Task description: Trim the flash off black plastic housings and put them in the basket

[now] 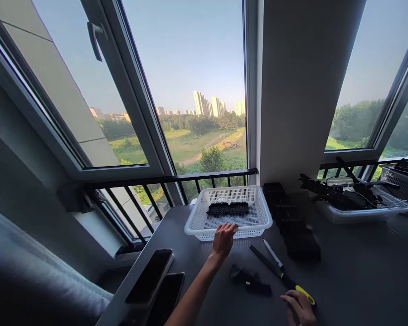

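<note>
At the near rim of the basket (251,229), left hand (223,235) clamped on the edge, fingers curled over it and knuckles up. Location of basket: far side of the table (353,271), just beside the railing (224,174). Inside, on the slotted floor, two black blocks, left block (218,208) and right block (239,208), placed end to end. Well apart from the left hand, at the lower edge of view, right hand (301,308) with fingers partly bent, next to the tool (288,280) at its yellow handle (305,293). Cannot tell touching from merely near at that point. Alongside the tool, pen (273,253), lying aslant. Between the two hands, dark piece (250,278) on the table, too dim to identify. Left of the left forearm, far phone (151,274) and near phone (166,294), both with dark faces up. Right of the basket, black stack (292,226). Farther right, clear tray (357,217) loaded with black parts (357,199). Beyond the railing, window (197,59) with trees and tall buildings outside.
</note>
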A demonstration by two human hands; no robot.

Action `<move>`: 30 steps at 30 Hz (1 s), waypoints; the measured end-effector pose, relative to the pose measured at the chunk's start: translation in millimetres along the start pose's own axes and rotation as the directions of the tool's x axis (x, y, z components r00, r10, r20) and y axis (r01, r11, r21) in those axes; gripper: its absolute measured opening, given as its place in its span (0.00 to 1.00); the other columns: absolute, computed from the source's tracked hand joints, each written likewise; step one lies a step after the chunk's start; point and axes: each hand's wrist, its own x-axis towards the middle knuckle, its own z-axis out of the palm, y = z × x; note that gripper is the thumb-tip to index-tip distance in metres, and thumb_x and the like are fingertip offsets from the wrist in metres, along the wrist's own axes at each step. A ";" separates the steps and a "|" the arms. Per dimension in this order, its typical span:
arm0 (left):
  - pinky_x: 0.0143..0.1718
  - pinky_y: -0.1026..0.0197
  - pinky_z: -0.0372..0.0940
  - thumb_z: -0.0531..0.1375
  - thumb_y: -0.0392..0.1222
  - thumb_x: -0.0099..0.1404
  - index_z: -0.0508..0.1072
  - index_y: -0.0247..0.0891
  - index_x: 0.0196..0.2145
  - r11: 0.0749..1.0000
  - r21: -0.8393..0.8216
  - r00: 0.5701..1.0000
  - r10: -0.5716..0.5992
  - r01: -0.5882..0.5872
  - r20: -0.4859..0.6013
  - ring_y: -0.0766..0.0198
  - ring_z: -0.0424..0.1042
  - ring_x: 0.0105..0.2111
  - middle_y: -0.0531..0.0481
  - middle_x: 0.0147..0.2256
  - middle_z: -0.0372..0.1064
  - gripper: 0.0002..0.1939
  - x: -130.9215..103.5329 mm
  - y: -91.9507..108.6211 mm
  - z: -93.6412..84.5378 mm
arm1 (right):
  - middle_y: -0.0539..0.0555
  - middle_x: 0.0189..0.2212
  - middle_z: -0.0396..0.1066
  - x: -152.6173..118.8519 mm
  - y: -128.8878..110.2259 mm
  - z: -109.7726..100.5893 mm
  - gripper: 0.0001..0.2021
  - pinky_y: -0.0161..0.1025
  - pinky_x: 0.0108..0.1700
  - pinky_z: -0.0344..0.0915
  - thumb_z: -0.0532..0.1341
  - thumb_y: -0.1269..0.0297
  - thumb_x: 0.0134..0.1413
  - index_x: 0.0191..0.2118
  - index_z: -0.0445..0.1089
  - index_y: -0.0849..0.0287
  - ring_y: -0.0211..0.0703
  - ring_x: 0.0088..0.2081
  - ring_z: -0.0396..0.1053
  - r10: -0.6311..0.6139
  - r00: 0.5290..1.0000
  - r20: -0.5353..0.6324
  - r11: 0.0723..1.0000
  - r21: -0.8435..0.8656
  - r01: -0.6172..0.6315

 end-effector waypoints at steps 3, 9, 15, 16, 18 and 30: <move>0.45 0.55 0.60 0.58 0.29 0.63 0.72 0.44 0.42 1.000 0.004 1.000 0.001 -0.001 -0.008 0.58 0.72 0.42 0.51 0.39 0.76 0.12 -9.4 7.3 0.6 | 0.55 0.35 0.75 -2.1 8.0 -4.0 0.11 0.40 0.38 0.72 0.55 0.68 0.60 0.42 0.75 0.51 0.46 0.36 0.75 -0.115 0.991 0.073 0.993 -0.006 0.115; 0.45 0.55 0.60 0.56 0.30 0.65 0.72 0.43 0.42 1.000 0.026 1.000 -0.004 0.005 -0.024 0.58 0.72 0.41 0.51 0.38 0.75 0.11 -16.5 22.0 3.3 | 0.56 0.37 0.74 -3.4 3.0 -3.6 0.12 0.43 0.40 0.73 0.54 0.69 0.60 0.42 0.74 0.52 0.48 0.39 0.75 -0.033 0.994 0.100 0.999 -0.008 0.034; 0.46 0.53 0.60 0.53 0.30 0.66 0.72 0.42 0.42 0.999 0.031 0.999 -0.032 0.033 -0.040 0.55 0.71 0.41 0.48 0.38 0.75 0.13 -9.6 26.0 5.8 | 0.56 0.38 0.73 -1.8 -6.4 -4.8 0.14 0.44 0.42 0.73 0.54 0.73 0.56 0.42 0.72 0.52 0.49 0.40 0.74 -0.002 0.994 0.109 1.000 -0.002 0.002; 0.45 0.53 0.60 0.53 0.30 0.66 0.73 0.42 0.43 0.999 0.028 0.998 -0.039 0.040 -0.042 0.55 0.71 0.41 0.48 0.38 0.75 0.13 -7.9 26.3 6.4 | 0.56 0.37 0.73 -1.6 -6.3 -4.8 0.14 0.44 0.42 0.73 0.54 0.73 0.55 0.42 0.72 0.52 0.49 0.40 0.74 -0.005 0.994 0.110 1.000 -0.001 0.006; 0.46 0.52 0.60 0.53 0.30 0.66 0.73 0.41 0.42 0.999 0.017 0.998 -0.051 0.051 -0.045 0.55 0.71 0.42 0.47 0.38 0.75 0.13 -4.0 27.0 6.7 | 0.56 0.37 0.73 -1.4 -5.3 -4.1 0.14 0.44 0.42 0.74 0.54 0.74 0.54 0.42 0.72 0.52 0.49 0.39 0.74 -0.012 0.993 0.121 1.000 -0.001 0.012; 0.50 0.48 0.61 0.58 0.28 0.61 0.73 0.40 0.43 0.987 -0.128 0.995 -0.096 0.099 0.032 0.52 0.73 0.46 0.44 0.42 0.76 0.14 8.5 33.9 -13.7 | 0.55 0.36 0.73 4.3 -1.3 0.1 0.16 0.41 0.43 0.73 0.53 0.77 0.52 0.40 0.73 0.53 0.47 0.39 0.74 -0.025 0.985 0.171 0.999 0.028 0.020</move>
